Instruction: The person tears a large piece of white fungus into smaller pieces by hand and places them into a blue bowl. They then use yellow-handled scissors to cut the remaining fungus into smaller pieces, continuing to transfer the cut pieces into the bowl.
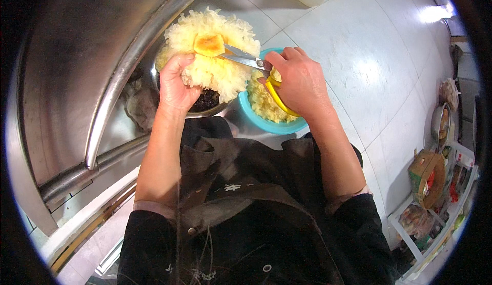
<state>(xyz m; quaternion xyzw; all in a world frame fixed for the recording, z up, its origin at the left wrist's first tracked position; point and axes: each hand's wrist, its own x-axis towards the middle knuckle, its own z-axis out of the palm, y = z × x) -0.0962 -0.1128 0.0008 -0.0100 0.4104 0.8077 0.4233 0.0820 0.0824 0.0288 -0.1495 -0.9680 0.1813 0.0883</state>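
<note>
A big frilly head of pale white fungus (212, 59) is held up over a metal bowl (205, 108), its ruffled lobes spreading wide and its hard yellow-orange stem base (208, 45) turned upward. The left hand (177, 82) grips it from below and from the left side, fingers curled into the frills, thumb pressed against the edge near the stem. The right hand (300, 80) is closed around the yellow handles of a pair of scissors (253, 65); the steel blades point left and their tips meet the stem base at its right edge. I cannot tell from here how far the blades are parted.

Under the fungus, the metal bowl shows something dark inside, mostly hidden by the frills. Just beside it on the right stands a turquoise bowl (269, 125) filled with small pale yellow pieces (264, 103) of the same fungus, partly covered by the right hand.

Both bowls are near the person's body, above a dark apron (241, 193). To the left curves a large steel sink (77, 80) with a thick rounded rim, and some crumpled pale stuff lies low beside the metal bowl. The floor (369, 54) to the right is light tile, glossy with reflected light. At the far right edge a white rack (435, 203) carries packets and a small metal pot.
</note>
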